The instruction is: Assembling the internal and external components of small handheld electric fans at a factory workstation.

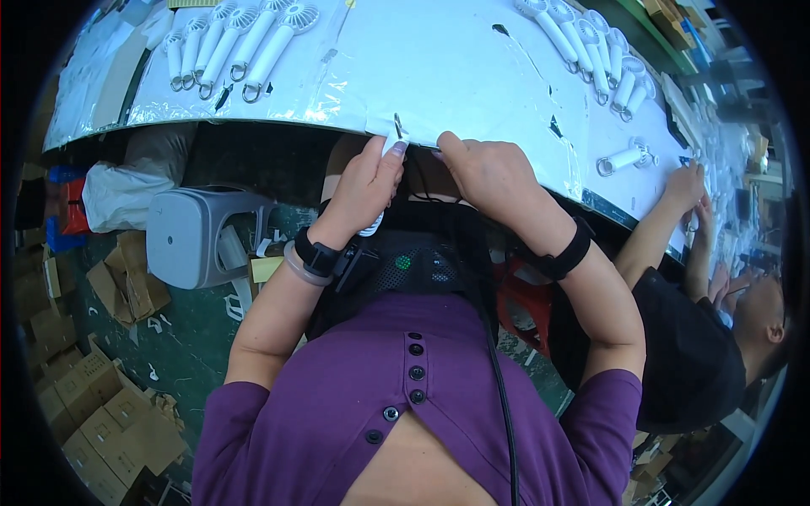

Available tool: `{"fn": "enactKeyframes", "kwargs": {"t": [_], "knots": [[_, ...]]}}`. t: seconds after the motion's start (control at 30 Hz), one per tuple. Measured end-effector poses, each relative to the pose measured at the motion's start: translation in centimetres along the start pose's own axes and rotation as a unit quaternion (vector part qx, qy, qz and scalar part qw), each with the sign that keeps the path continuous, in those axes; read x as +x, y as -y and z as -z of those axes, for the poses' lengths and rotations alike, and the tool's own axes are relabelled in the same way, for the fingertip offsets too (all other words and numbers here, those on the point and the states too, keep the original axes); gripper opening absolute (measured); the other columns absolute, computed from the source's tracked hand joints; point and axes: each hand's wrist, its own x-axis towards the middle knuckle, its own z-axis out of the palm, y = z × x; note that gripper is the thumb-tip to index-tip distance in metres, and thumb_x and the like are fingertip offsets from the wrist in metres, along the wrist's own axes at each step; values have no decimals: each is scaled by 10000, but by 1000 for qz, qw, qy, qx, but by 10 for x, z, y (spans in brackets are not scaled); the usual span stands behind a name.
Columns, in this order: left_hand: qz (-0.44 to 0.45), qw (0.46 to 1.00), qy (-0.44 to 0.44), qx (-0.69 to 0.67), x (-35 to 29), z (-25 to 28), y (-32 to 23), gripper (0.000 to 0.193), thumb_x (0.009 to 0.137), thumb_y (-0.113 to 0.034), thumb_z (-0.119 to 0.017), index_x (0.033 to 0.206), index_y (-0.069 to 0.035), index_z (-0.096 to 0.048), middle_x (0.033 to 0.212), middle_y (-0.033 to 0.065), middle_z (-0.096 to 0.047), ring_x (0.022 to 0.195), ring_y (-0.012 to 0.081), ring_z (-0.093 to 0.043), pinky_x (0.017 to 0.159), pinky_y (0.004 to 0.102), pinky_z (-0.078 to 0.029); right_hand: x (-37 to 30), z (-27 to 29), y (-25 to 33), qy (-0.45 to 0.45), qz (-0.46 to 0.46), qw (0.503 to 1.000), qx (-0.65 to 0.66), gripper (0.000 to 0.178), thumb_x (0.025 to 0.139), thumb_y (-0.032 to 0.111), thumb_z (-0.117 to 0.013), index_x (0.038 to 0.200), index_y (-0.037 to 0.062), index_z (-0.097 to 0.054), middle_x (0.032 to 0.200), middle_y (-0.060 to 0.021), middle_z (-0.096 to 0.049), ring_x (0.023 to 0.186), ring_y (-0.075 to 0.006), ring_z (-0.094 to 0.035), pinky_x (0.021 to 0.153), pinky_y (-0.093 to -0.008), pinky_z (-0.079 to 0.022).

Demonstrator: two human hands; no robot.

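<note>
My left hand (361, 184) is wrapped round a white handheld fan (394, 140) at the table's front edge. The handle end, with a metal ring, points away from me, and a bit of the white ribbed head shows below my palm. My right hand (496, 175) is closed just to the right, its fingers curled in at the table edge. Whatever its fingertips pinch, if anything, is hidden. Beyond my hands is the white-covered table (422, 67).
Several white handheld fans (270, 55) lie in a row at the far left, and more fans (582, 38) at the far right. One fan (623, 160) lies nearer a co-worker's hands (685, 185). A grey stool (181, 236) and cardboard boxes (118, 413) stand on the left floor.
</note>
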Motion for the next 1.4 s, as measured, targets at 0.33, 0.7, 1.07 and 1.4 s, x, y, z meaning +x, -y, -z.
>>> {"fn": "enactKeyframes", "kwargs": {"t": [0.33,0.7,1.07,1.4], "knots": [[-13,1000,-6,17,2,0,0,285,988,-287,-390,946,-10,-441,613,30,-469,515,101,-441,477,262,-379,3,-3,-2,-14,9,1000,-1,157,878,199,-526,850,65,-450,595,-86,-567,533,-289,-586,437,-384,-432],[-15,999,-11,42,0,1,-2,290,987,-277,-390,955,5,-448,627,60,-497,548,144,-476,521,299,-398,4,-5,-3,-3,16,1000,4,156,887,206,-516,858,65,-456,588,-89,-565,531,-295,-583,435,-391,-428],[-15,995,-5,99,5,4,3,308,984,-292,-392,994,9,-455,644,96,-521,582,204,-520,555,343,-411,13,5,-10,73,31,997,23,160,897,209,-499,881,52,-472,530,-122,-549,498,-332,-568,447,-432,-426],[-37,998,-26,43,-15,12,-5,238,959,-243,-424,1025,-16,-457,692,90,-583,587,173,-573,536,319,-449,-2,20,-3,-4,-50,988,144,206,922,231,-496,919,26,-511,574,-126,-570,510,-277,-581,485,-392,-447]]}}
